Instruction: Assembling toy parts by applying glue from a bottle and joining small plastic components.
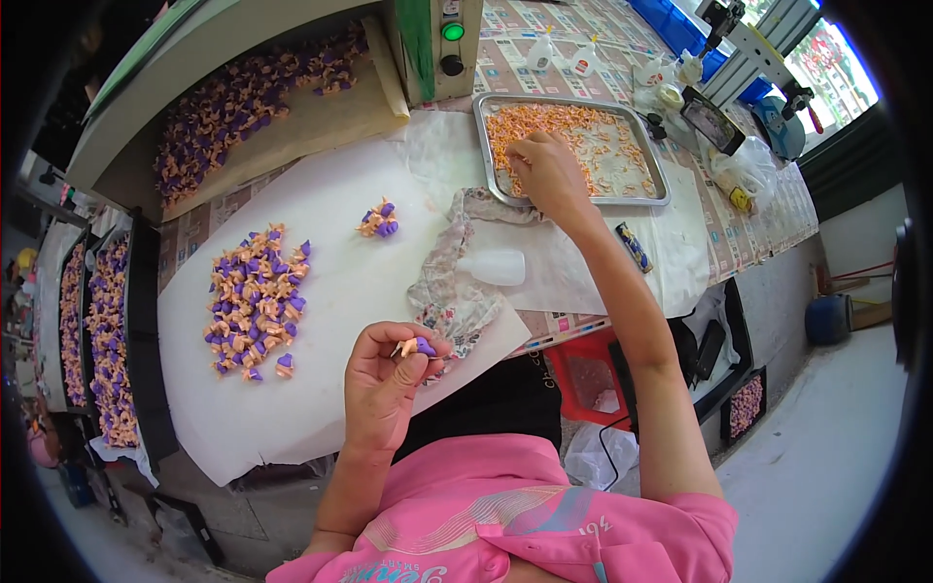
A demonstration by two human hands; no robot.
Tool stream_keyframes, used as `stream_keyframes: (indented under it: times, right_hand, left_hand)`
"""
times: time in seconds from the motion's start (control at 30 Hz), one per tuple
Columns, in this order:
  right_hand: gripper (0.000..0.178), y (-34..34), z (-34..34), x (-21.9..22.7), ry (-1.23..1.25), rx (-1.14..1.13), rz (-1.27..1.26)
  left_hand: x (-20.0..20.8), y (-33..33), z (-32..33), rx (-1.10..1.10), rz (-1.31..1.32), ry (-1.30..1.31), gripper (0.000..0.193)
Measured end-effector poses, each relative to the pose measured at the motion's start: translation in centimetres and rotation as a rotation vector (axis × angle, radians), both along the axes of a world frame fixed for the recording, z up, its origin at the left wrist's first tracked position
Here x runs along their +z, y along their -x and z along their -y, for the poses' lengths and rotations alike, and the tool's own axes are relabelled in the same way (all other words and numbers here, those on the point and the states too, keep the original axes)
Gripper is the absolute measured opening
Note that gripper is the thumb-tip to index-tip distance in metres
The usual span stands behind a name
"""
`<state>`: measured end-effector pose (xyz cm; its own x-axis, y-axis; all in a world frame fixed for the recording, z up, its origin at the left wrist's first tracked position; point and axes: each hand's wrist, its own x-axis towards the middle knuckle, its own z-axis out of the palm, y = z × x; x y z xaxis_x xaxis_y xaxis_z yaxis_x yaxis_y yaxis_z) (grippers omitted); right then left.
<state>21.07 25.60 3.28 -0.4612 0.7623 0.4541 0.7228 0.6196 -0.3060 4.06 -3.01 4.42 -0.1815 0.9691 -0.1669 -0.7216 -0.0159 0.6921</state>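
Single head-worn fisheye view looks down, close, from the near edge of the table (777, 223), facing its far edge.

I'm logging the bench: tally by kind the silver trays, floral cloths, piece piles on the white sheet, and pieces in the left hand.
Silver tray: 1
Floral cloth: 1
Piles on white sheet: 2
Piece in left hand: 1
Total: 5

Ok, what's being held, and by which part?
The left hand pinches a peach-and-purple piece by its purple part; for the right hand I can't tell.
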Motion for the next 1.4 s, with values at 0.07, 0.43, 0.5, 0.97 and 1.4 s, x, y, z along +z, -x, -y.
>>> stream_keyframes:
  times: [0.07,0.43,0.5,0.97,1.4]
  right_hand:
    - [0.011,0.7,-0.9,-0.3,0.069,-0.025,0.179]
    - [0.010,0.8,-1.7,0.1,0.004,0.029,0.208]
    - [0.011,1.6,-1.8,0.4,-0.039,0.098,0.201]
    - [0.012,1.7,-0.4,4.5,-0.063,0.021,0.361]
    - [0.005,-1.5,0.7,6.3,0.048,0.115,0.033]
  left_hand:
    - [0.0,0.2,0.5,0.019,-0.014,0.000,0.023]
    - [0.1,1.1,0.1,-0.001,0.007,-0.015,0.023]
    - [0.7,1.6,0.5,0.023,-0.013,-0.001,0.023]
    - [5.4,1.9,1.0,-0.056,-0.007,-0.006,0.018]
    - [6.7,0.2,1.0,-0.077,0.007,-0.012,0.018]
